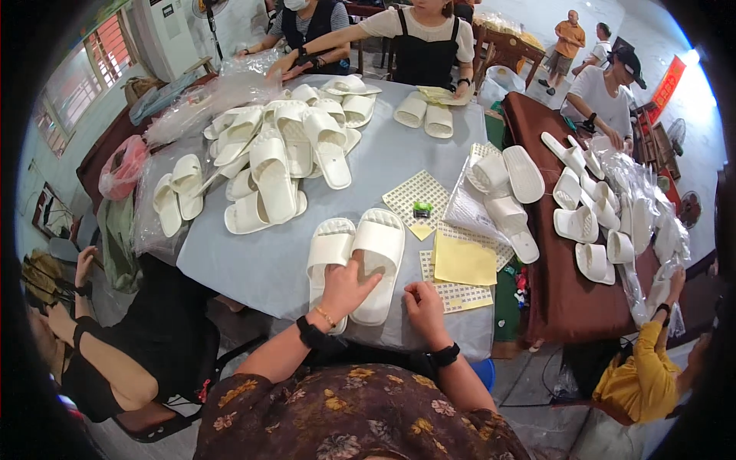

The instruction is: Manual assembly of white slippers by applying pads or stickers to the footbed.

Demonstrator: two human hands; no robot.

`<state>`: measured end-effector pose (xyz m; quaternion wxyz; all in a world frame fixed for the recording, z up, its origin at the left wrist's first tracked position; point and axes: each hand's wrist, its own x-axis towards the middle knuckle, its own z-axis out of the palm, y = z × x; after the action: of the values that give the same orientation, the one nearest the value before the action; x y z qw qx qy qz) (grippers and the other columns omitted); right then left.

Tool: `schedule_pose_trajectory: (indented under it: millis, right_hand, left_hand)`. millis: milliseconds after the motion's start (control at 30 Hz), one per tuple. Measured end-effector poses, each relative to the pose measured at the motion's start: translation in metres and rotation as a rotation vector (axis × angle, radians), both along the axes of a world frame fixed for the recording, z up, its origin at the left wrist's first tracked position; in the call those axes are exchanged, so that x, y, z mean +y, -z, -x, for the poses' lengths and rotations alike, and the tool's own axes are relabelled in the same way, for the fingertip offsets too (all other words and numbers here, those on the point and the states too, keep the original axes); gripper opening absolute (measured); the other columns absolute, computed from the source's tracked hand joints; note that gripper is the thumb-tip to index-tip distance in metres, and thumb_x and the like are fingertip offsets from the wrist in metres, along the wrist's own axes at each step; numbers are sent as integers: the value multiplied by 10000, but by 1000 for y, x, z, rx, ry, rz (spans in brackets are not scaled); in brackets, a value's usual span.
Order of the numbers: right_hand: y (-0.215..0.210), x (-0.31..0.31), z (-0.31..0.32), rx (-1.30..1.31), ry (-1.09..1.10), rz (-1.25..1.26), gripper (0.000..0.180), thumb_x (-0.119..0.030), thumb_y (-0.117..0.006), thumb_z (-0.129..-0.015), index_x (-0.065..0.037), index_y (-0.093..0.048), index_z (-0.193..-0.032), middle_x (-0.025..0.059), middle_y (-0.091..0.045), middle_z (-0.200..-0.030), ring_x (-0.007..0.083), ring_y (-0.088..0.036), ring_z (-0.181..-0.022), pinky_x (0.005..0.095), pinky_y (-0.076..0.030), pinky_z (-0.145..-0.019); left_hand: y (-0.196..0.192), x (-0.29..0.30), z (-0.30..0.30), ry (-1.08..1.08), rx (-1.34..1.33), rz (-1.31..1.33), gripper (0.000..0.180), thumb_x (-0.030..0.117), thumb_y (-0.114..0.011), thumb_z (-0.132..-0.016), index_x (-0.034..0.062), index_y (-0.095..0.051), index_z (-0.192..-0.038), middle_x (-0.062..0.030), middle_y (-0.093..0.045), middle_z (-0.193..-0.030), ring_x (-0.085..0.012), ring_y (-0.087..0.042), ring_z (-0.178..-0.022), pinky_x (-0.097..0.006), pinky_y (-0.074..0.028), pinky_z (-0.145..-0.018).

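Note:
Right in front of me a pair of white slippers lies on the grey table, toes pointing away: a left slipper [330, 249] and a right slipper [381, 257]. My left hand [346, 287] grips the pair where they meet, its thumb over the right one's footbed and its other fingers by the straps. Beside the right slipper, my right hand [425, 307] is closed with curled fingers; whatever it may hold is hidden. Close to that hand lie a yellow backing sheet [465, 259] and a sheet of small printed stickers [460, 299].
White slippers are heaped [287, 142] at the table's far left. A small green-and-black item [422, 209] rests on another sticker sheet [406, 192]. More slippers [506, 180] lie to the right. Co-workers sit around; one handles slippers [438, 119] across the table. A brown table [537, 291] holds others.

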<state>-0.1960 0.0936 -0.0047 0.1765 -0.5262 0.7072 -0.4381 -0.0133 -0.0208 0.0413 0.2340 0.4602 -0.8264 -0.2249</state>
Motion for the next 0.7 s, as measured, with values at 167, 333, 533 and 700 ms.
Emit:
schedule_pose_trajectory:
  millis: [167,333,533,700]
  right_hand:
    - [3,0,6,38,-4,30,80,-85,-647,-841,-44,-645,-910,141,-610,-852,320,-630,-767,399,-501,-684]
    - [9,3,7,37,22,3,67,-58,-658,-845,-17,-641,-895,134,-603,-841,261,-630,-726,354,-513,-673]
    - [6,1,-1,-7,-18,53,67,-87,-654,-842,-48,-645,-896,129,-605,-840,304,-622,-750,384,-504,-676]
    - [4,11,7,-97,12,49,78,-77,-653,-849,-29,-661,-910,125,-622,-826,279,-629,-716,361,-507,-656]
  left_hand:
    - [-26,-2,-32,52,114,-11,526,458,-715,-829,-53,-630,-922,-211,-625,-666,-386,-627,-642,-450,-485,-674]
    - [-106,-103,-55,-107,31,120,611,536,-740,-789,-33,-643,-991,-182,-667,-724,-278,-666,-638,-391,-517,-615]
    - [-159,-214,-104,-310,-201,502,637,456,-717,-806,70,-596,-1298,-235,-642,-1096,-410,-617,-1001,-475,-507,-876]
    - [-62,-136,-62,-92,-159,252,676,448,-729,-793,102,-556,-1347,-243,-479,-1394,-472,-419,-1282,-509,-372,-1071]
